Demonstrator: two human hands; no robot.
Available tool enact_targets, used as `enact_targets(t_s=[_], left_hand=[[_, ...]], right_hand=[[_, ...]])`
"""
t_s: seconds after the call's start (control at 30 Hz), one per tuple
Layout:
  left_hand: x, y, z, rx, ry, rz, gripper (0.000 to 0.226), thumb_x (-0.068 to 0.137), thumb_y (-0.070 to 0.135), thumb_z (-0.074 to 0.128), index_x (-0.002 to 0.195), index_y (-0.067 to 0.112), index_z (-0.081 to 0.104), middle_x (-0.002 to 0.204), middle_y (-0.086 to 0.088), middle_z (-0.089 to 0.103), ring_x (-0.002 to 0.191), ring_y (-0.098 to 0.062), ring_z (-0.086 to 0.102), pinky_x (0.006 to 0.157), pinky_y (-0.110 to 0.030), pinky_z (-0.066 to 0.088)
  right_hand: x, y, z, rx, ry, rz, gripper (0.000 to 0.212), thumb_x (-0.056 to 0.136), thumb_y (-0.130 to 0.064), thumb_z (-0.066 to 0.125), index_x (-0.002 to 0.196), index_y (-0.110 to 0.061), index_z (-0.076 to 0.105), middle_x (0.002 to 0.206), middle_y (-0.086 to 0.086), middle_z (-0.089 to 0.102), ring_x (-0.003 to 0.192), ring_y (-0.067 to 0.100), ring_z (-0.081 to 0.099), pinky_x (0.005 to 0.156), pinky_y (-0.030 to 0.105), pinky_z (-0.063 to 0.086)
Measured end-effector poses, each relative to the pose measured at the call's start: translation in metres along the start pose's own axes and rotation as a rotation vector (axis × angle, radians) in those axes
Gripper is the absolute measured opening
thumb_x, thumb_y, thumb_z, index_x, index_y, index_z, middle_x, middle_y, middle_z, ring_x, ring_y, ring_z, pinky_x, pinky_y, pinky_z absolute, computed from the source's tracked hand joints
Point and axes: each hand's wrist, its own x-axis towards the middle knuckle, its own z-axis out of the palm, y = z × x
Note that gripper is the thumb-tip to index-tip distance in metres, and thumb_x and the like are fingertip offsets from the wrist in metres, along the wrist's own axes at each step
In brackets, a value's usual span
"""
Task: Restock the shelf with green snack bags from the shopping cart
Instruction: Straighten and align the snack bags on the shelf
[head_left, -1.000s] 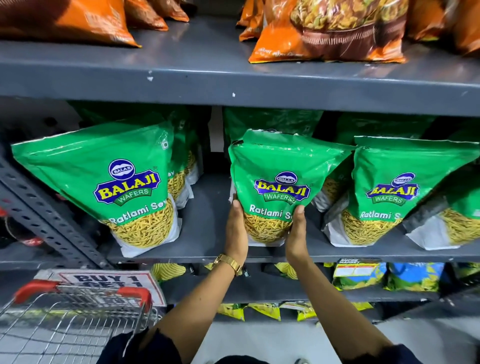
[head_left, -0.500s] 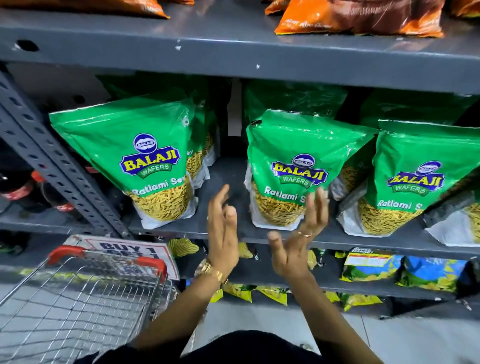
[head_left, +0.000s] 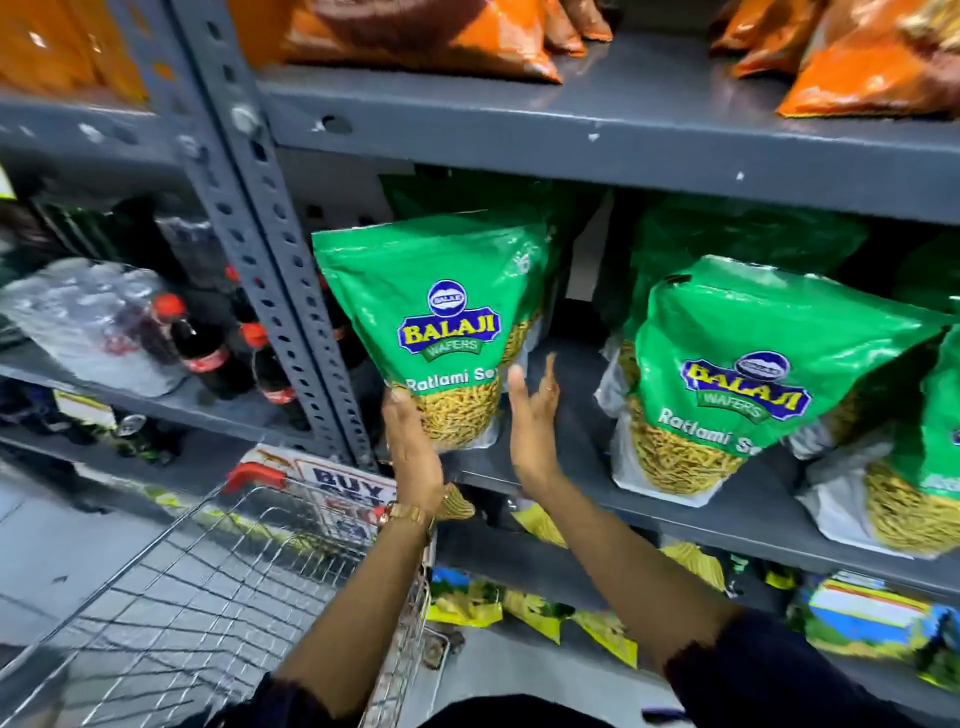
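Note:
The leftmost green snack bag (head_left: 441, 312) stands upright at the left end of the grey shelf (head_left: 571, 395). My left hand (head_left: 413, 452) lies flat against its lower left corner, fingers pointing up. My right hand (head_left: 532, 415) is open with fingers spread, just beside the bag's lower right edge, apart from it. A second green bag (head_left: 743, 374) leans forward to the right, and a third (head_left: 935, 467) is cut off by the frame edge. More green bags stand behind them. The wire shopping cart (head_left: 182, 597) is at lower left; I see no bags in it.
A perforated grey upright post (head_left: 249, 234) runs just left of the bag. Cola bottles (head_left: 208, 358) stand on the neighbouring shelf. Orange bags (head_left: 415, 36) fill the shelf above. Yellow and green packets (head_left: 519, 613) lie on the lower shelf. A "BUY" sign (head_left: 348, 488) hangs by the cart.
I let go of the middle green bag on the shelf. Both hands and my view have shifted left, and my left hand now touches the leftmost bag.

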Motion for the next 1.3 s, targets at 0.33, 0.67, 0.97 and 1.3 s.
enact_targets(t_s=[0.33,0.67,0.97,1.3], left_hand=[[0.035,0.007,-0.003,-0.042,-0.147,-0.148,0.067,0.089,0.070,0.025,0.121,0.025,0.063,0.118,0.000,0.071,0.109,-0.016,0.068,0.099,-0.035,0.051],[0.039,0.004,-0.007,-0.028,-0.118,-0.231,0.068,0.072,0.085,0.034,0.101,0.038,0.071,0.112,0.002,0.074,0.108,-0.019,0.069,0.104,-0.045,0.049],[0.058,0.019,0.000,0.053,-0.152,-0.171,0.056,0.086,0.069,0.024,0.077,0.045,0.073,0.081,0.011,0.077,0.083,-0.015,0.073,0.092,-0.052,0.056],[0.060,0.008,0.003,0.028,-0.350,-0.233,0.101,0.061,0.092,0.042,0.127,0.018,0.058,0.122,-0.014,0.068,0.111,-0.032,0.068,0.093,-0.047,0.056]], right_hand=[[-0.002,0.027,0.038,0.177,-0.077,0.012,0.097,0.074,-0.081,0.055,0.153,-0.041,0.016,0.159,-0.003,0.036,0.147,0.018,0.036,0.120,0.054,0.031],[0.003,0.023,0.030,0.277,-0.136,0.002,0.088,0.078,-0.068,0.059,0.151,-0.027,0.030,0.144,0.003,0.057,0.131,0.017,0.057,0.110,0.044,0.047],[0.010,0.025,0.026,0.280,-0.114,-0.031,0.095,0.075,-0.070,0.064,0.153,-0.034,0.024,0.147,0.003,0.051,0.133,0.019,0.055,0.106,0.042,0.050],[0.013,0.032,0.024,0.310,-0.046,-0.052,0.088,0.079,-0.063,0.063,0.143,-0.007,0.040,0.127,0.006,0.065,0.116,0.016,0.065,0.092,0.031,0.057]])
